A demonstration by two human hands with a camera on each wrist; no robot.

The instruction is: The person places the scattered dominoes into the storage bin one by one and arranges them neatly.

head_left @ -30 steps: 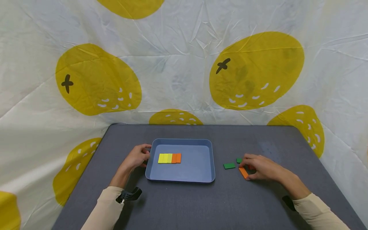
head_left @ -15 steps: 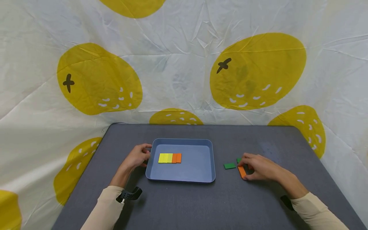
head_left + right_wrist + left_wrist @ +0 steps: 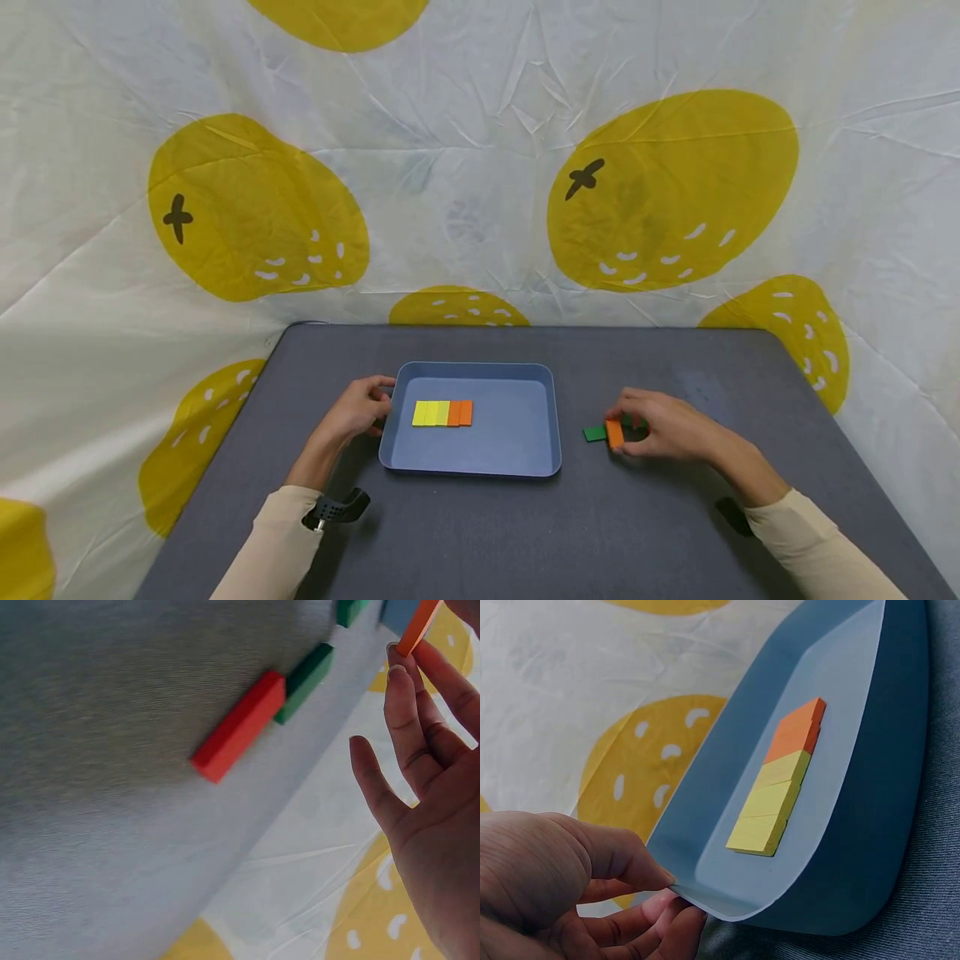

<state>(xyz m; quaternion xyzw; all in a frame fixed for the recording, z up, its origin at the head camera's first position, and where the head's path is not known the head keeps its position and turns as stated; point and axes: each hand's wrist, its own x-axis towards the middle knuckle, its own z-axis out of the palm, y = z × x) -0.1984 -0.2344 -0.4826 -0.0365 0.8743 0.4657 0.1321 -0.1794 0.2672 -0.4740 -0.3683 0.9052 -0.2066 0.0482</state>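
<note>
My right hand pinches an orange block between thumb and fingertips, right of the blue tray. In the head view the held block overlaps a green block. The right wrist view shows a red block and a green block end to end on the table behind the hand; the hand mostly covers them from above. At the tray's left side, my left hand pinches the rim. Inside the tray several yellow blocks and two orange blocks lie side by side in one row.
The dark grey table carries the tray and the loose blocks. Behind it hangs a white cloth printed with large yellow fruit. A black strap sits at the left wrist.
My right hand has lifted the orange block and brought it left and slightly up in the head view, over the green block. The left hand and tray stay in place.
</note>
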